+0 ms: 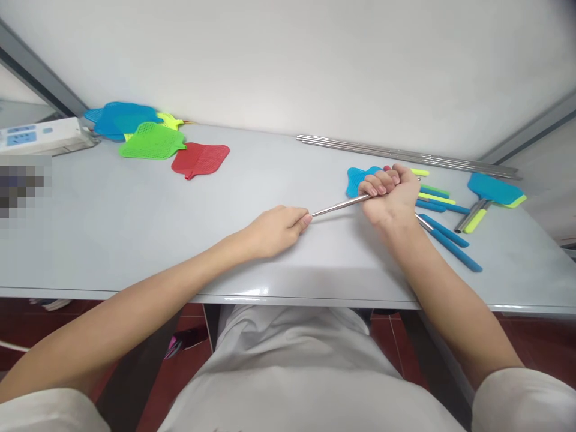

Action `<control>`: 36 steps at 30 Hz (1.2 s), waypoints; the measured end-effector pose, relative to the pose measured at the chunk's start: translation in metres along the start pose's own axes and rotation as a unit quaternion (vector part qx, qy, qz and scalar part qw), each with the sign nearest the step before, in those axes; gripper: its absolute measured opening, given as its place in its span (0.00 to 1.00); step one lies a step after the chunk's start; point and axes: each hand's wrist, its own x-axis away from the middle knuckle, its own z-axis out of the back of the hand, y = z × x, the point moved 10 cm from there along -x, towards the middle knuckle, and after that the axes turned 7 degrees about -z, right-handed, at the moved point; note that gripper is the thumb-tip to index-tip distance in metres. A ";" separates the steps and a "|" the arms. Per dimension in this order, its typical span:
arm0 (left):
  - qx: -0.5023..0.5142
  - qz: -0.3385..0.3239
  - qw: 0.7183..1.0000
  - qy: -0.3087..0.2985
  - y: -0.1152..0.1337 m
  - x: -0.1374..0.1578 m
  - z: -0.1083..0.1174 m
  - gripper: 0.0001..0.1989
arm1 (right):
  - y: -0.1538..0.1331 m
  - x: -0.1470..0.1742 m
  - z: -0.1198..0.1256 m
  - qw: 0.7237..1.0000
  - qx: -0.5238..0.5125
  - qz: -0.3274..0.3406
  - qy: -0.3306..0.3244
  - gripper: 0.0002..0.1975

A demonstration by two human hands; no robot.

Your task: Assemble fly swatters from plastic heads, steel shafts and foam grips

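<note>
A telescopic metal rod [339, 205] slants between my two hands above the table. My left hand [278, 231] pinches its thinner end between thumb and fingers. Around the thicker part, my right hand [392, 197] is wrapped with the palm turned up; the rod's far end is mostly hidden behind it. A blue fly swatter head [355, 181] lies just behind my right hand, partly covered. To the right of that hand are several blue, green and yellow handles [455, 251], some with metal tubes showing.
At the back left lie loose swatter heads: blue [123, 120], green [153, 143] and red [202, 159]. Several long metal rods [405, 153] rest along the wall. A blue swatter head [497, 188] lies far right. A white power strip [49, 137] is at the left.
</note>
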 end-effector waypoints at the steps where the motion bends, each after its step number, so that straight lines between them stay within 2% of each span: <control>1: 0.001 -0.004 1.000 -0.002 0.001 0.000 0.000 0.18 | 0.001 -0.001 0.000 1.000 0.002 -0.005 0.001 0.16; 15: 0.002 -0.008 1.000 -0.008 0.002 0.001 -0.001 0.17 | 0.005 -0.003 0.004 0.999 -0.002 -0.033 0.018 0.14; 36: -0.003 0.000 1.000 -0.010 0.001 0.001 -0.002 0.17 | 0.005 -0.006 0.004 0.999 0.003 -0.034 0.014 0.15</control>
